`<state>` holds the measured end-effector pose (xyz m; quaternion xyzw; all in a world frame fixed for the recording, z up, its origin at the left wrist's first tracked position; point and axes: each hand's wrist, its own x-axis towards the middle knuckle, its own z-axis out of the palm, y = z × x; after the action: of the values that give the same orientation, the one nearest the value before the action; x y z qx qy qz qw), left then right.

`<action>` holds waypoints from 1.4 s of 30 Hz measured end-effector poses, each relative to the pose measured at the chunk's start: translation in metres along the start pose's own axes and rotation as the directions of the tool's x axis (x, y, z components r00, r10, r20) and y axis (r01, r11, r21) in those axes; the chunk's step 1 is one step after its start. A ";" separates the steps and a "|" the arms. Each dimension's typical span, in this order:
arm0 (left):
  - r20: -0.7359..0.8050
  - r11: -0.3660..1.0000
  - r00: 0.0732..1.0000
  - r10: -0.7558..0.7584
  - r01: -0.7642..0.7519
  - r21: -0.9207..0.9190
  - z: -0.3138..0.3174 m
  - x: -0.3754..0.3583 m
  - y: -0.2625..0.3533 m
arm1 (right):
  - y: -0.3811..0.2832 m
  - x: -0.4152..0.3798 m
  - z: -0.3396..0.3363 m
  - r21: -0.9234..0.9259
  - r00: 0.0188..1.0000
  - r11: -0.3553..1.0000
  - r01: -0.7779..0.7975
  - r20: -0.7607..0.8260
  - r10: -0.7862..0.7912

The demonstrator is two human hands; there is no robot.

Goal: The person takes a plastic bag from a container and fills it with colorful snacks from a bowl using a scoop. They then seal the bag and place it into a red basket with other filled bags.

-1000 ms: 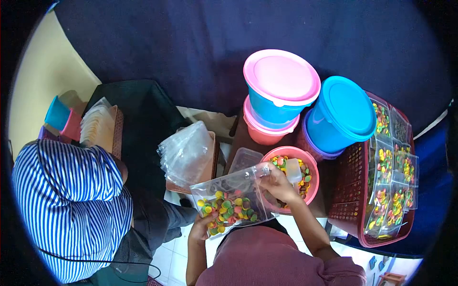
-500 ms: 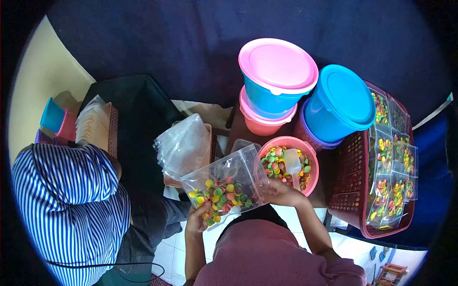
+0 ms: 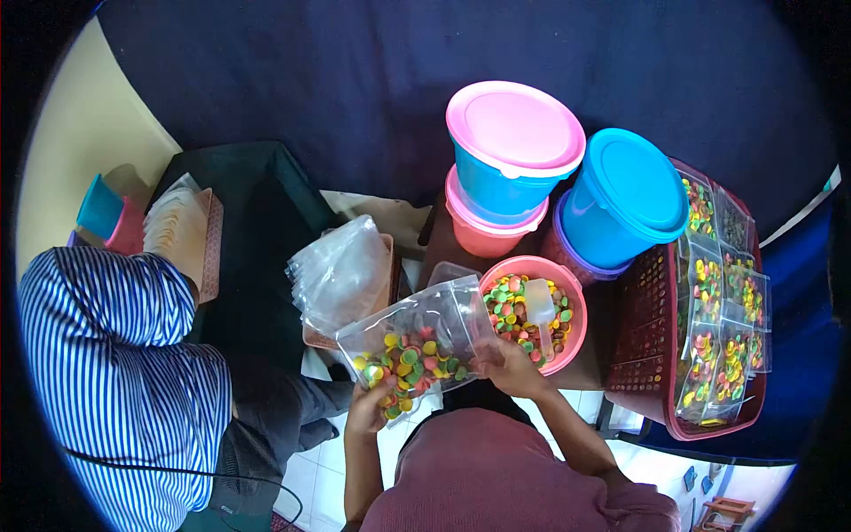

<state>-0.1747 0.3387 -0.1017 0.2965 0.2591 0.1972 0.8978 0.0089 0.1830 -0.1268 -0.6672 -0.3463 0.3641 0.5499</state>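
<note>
Bag of coloured chips held open-side up between two hands, close to a spill.

The basket (image 3: 651,319) of packed bags on the right and the stacked tubs (image 3: 519,164) behind crowd the space, so a stray elbow could likely knock something. The bowl (image 3: 567,341) of loose chips with its scoop (image 3: 539,306) sits just beyond the bag (image 3: 417,341), touching or nearly so; a tilt of the bag toward it, or toward the floor, would probably shed chips, since the mouth looks unsealed. The bag lies between both hands, slanted. The left hand (image 3: 368,410) pinches its lower left corner from beneath; the right hand (image 3: 512,365) grips its right edge, fingers curled.
</note>
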 end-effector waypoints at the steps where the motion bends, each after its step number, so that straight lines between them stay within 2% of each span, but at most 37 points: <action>1: 0.001 1.000 1.000 0.012 -0.012 0.006 -0.001 -0.002 -0.001 | 0.001 0.000 0.002 0.024 1.000 1.000 0.000 0.015 -0.001; 3: -0.008 1.000 1.000 0.008 -0.008 0.020 -0.011 -0.005 -0.001 | -0.002 0.001 0.003 0.050 0.999 0.999 -0.004 0.033 0.002; 5: -0.013 0.999 1.000 0.010 -0.009 0.034 -0.012 -0.007 0.000 | -0.007 0.002 0.003 -0.150 0.996 0.989 0.004 0.091 0.009; 6: 0.020 0.995 0.999 0.049 -0.050 0.082 -0.007 -0.008 0.002 | -0.005 0.003 0.003 -0.152 0.995 0.988 0.004 0.096 0.010; 8: 0.044 0.988 0.995 0.089 -0.094 0.124 -0.008 -0.011 0.003 | -0.003 0.007 0.003 -0.042 0.985 0.998 -0.042 0.166 0.049; 9: 0.001 0.992 0.999 0.054 -0.054 0.114 -0.013 -0.013 0.006 | -0.006 0.007 0.002 -0.042 0.983 0.998 -0.045 0.174 0.052; 11: -0.042 0.995 0.999 0.021 -0.017 0.099 -0.021 -0.015 0.005 | -0.022 0.010 -0.004 0.173 0.942 0.964 -0.202 0.302 0.144; 12: -0.107 0.993 0.994 0.011 0.002 0.118 -0.027 -0.015 0.003 | -0.023 0.010 -0.005 0.172 0.942 0.964 -0.201 0.304 0.142; 13: -0.171 0.991 0.985 0.001 0.023 0.135 -0.025 -0.016 0.003 | -0.023 0.010 -0.006 0.094 0.954 0.989 -0.117 0.288 0.085; 14: -0.091 0.997 0.996 0.024 -0.017 0.076 -0.016 -0.018 0.006 | -0.024 0.010 -0.007 0.014 0.961 0.999 -0.032 0.277 0.027; 17: -0.084 0.998 0.995 0.052 -0.049 0.031 -0.017 -0.017 0.001 | -0.034 0.011 -0.006 0.108 0.966 0.991 -0.084 0.251 0.054; 21: -0.092 1.000 0.996 0.014 -0.016 -0.018 -0.005 -0.016 0.003 | -0.022 0.014 -0.002 0.127 0.968 0.987 -0.099 0.241 0.066; 23: -0.022 0.999 1.000 -0.017 0.017 0.039 0.003 -0.015 0.008 | -0.012 0.013 0.000 -0.122 0.984 0.992 -0.026 0.173 0.047; 24: 0.015 0.995 1.000 0.016 -0.018 0.097 0.000 -0.015 0.004 | -0.007 0.013 0.002 -0.122 0.983 0.992 -0.020 0.177 0.042; 26: 0.070 0.985 0.997 0.045 -0.056 0.165 -0.001 -0.012 0.002 | -0.002 0.012 0.003 -0.017 0.985 0.993 -0.121 0.126 0.122; 27: 0.127 0.969 0.990 0.065 -0.093 0.230 -0.001 -0.010 0.002 | 0.000 0.011 0.001 -0.015 0.985 0.993 -0.119 0.125 0.120; 29: 0.115 0.978 0.992 0.045 -0.068 0.198 0.004 -0.012 0.006 | -0.004 0.011 -0.006 0.125 0.982 0.990 -0.062 0.187 0.038; 31: 0.010 0.993 1.000 -0.023 0.022 0.113 0.004 -0.013 0.010 | -0.019 0.009 -0.014 0.072 0.985 0.996 -0.050 0.169 0.037; 33: 0.001 0.997 0.999 -0.033 0.033 0.065 0.009 -0.012 0.005 | -0.029 0.006 -0.018 0.022 0.988 0.999 -0.043 0.147 0.039; 35: -0.023 0.998 0.999 -0.046 0.048 0.052 0.013 -0.009 0.000 | -0.033 0.004 -0.020 0.396 0.980 0.905 -0.157 0.174 0.094; 37: -0.012 0.997 0.998 -0.066 0.067 0.044 0.014 -0.006 -0.004 | -0.018 0.006 -0.020 0.362 0.983 0.918 -0.162 0.142 0.118; 39: -0.009 0.995 0.999 -0.039 0.040 0.090 0.022 -0.005 -0.006 | -0.012 0.005 -0.019 0.249 0.996 0.965 -0.085 0.046 0.076; 42: 0.026 0.993 0.998 -0.053 0.050 0.107 0.025 -0.005 -0.005 | -0.008 0.002 -0.018 0.350 0.991 0.927 -0.133 0.073 0.114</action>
<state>-0.1628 0.3222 -0.0858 0.3398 0.2639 0.1559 0.8892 0.0250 0.1778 -0.1172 -0.5682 -0.2463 0.4713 0.6280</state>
